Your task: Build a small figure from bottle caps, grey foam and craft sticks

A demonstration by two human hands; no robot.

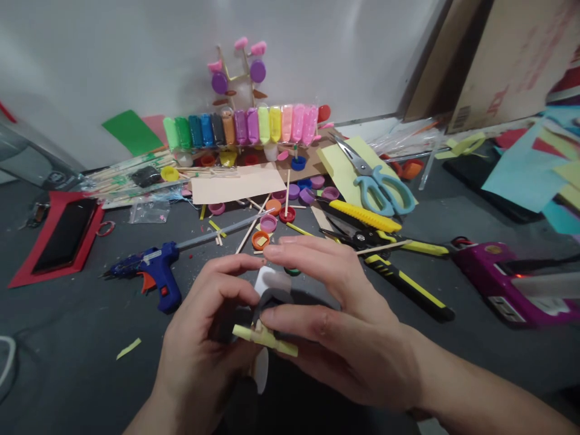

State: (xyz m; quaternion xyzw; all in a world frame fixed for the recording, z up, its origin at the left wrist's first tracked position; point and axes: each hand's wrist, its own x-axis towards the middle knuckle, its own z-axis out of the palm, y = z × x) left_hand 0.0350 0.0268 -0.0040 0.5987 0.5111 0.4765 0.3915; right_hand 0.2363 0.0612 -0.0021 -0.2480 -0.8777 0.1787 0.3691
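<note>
Both hands meet at the lower middle around a small handmade piece. It has a white part [273, 281], a dark part between the fingers and a yellow paper strip [265, 340] across its near end. My left hand [203, 329] curls its fingers and thumb round the left side. From the right, my right hand [335, 314] presses its thumb and fingers on the dark part. A pale round edge [260, 368] shows below the strip, partly behind my left hand. Fingers cover much of the piece.
A blue glue gun [165, 275] lies left, near a phone [66, 232] on red paper. Bottle caps and sticks lie beyond the hands. Scissors [378, 181], pliers [362, 232] and a yellow-black cutter [408, 287] are right, with a purple device [516, 284] farther right.
</note>
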